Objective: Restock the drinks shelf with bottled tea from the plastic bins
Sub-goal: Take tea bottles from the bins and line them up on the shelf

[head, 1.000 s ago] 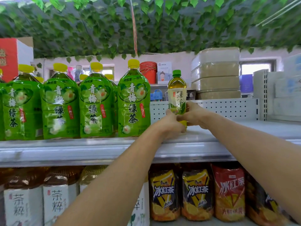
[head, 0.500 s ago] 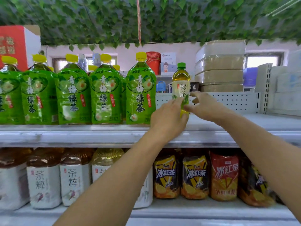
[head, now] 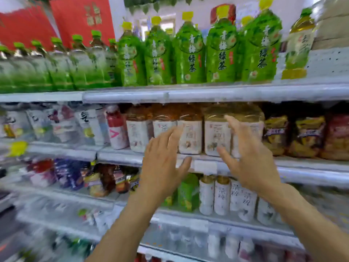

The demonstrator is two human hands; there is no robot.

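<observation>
Both empty, fingers spread: left hand [head: 162, 165] and right hand [head: 251, 159], near the shelf [head: 207, 95]; small tea bottle [head: 298, 44] far right above.

Two red cartons [head: 56, 21] stand at the upper left, above the shelving. Green artificial leaves [head: 151, 2] hang along the top edge. Stacked pale packages [head: 332, 25] sit at the upper right. Yellow and red snack bags [head: 306, 137] occupy the second tier, right end. Dark blue packets [head: 69, 173] lie on the third tier, blurred
</observation>
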